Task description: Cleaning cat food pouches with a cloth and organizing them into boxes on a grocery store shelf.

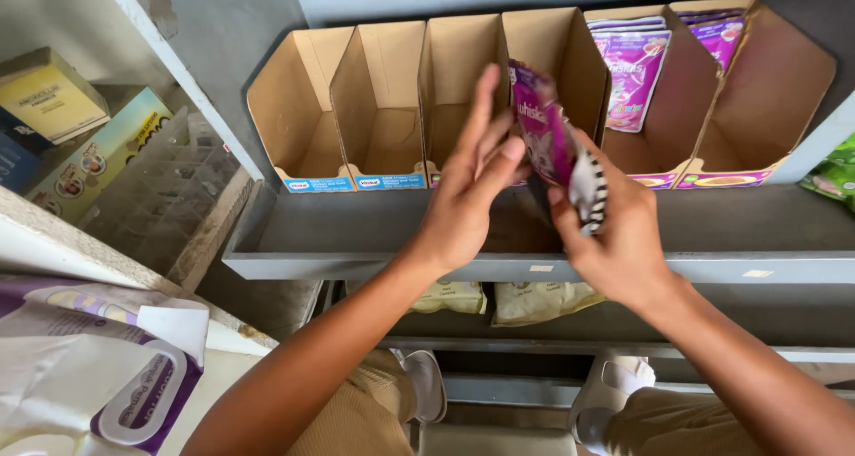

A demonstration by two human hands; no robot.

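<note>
Between the two hands, a small stack of purple pet-food pouches was held upright, just before the row of open cardboard display boxes. The stack was clamped by the right hand from below and behind, so that the pouch fronts stayed squared. The left hand was laid flat against the near face, fingers spread and gripping nothing, apparently to steady the stack. Beyond the right hand, two boxes already held like pouches on the grey shelf.

Grey shelves, daylit grey wall
</note>
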